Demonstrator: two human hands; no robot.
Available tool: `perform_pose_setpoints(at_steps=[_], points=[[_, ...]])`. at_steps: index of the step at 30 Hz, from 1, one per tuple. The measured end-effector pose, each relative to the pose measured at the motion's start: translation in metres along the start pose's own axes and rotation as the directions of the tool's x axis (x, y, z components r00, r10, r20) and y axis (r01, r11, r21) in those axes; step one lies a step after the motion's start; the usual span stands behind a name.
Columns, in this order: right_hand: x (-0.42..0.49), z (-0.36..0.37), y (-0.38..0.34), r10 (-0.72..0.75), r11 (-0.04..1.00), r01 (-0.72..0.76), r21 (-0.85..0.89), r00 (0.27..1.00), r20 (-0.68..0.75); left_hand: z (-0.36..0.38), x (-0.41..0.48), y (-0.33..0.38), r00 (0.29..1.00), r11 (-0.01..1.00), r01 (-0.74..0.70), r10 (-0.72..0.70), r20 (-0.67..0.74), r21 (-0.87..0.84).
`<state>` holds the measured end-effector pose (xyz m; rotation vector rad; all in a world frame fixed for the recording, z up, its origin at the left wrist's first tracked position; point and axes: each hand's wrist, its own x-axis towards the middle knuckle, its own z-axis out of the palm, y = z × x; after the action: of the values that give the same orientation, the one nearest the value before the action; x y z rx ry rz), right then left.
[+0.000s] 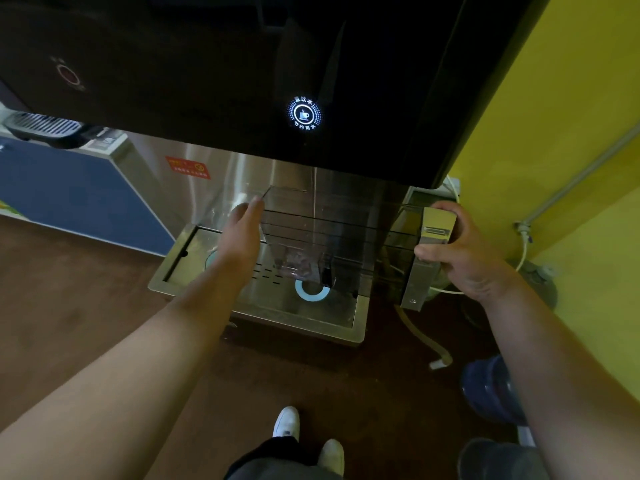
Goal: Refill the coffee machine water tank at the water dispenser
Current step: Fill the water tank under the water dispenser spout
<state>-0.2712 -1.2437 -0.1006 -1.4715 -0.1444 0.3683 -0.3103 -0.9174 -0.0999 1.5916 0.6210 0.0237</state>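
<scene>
A clear plastic water tank with a silvery end panel hangs under the black water dispenser, above its steel drip tray. A thin stream of water falls into the tank and splashes at its bottom. My left hand lies flat against the tank's left side, fingers straight. My right hand grips the silvery end at the right. A lit round button glows on the dispenser front.
A yellow wall with a grey pipe runs close on the right. White cables and a hose lie by the dispenser's right foot. Blue water bottles stand on the brown floor at lower right. A blue cabinet stands at left.
</scene>
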Motion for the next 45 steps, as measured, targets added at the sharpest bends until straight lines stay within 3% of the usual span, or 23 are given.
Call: perform_pose_setpoints(at_steps=[5, 13, 23, 45], points=[[0.002, -0.002, -0.001, 0.018, 1.000, -0.018, -0.016, 1.000, 0.012, 0.009, 0.007, 0.012, 0.999, 0.979, 0.048, -0.042, 0.035, -0.198], [0.003, 0.000, 0.000, 0.046, 0.993, -0.044, -0.107, 0.999, 0.020, 0.003, 0.016, 0.015, 0.998, 0.974, 0.043, -0.052, -0.033, -0.224], [0.011, -0.007, 0.005, 0.067, 0.993, -0.063, -0.095, 0.997, 0.035, 0.004, 0.016, 0.015, 0.999, 0.950, 0.023, -0.037, -0.039, -0.312], [0.004, 0.002, 0.005, 0.070, 0.990, -0.066, -0.126, 0.997, 0.025, -0.006, 0.014, 0.009, 0.999, 0.947, 0.032, -0.036, -0.008, -0.320]])
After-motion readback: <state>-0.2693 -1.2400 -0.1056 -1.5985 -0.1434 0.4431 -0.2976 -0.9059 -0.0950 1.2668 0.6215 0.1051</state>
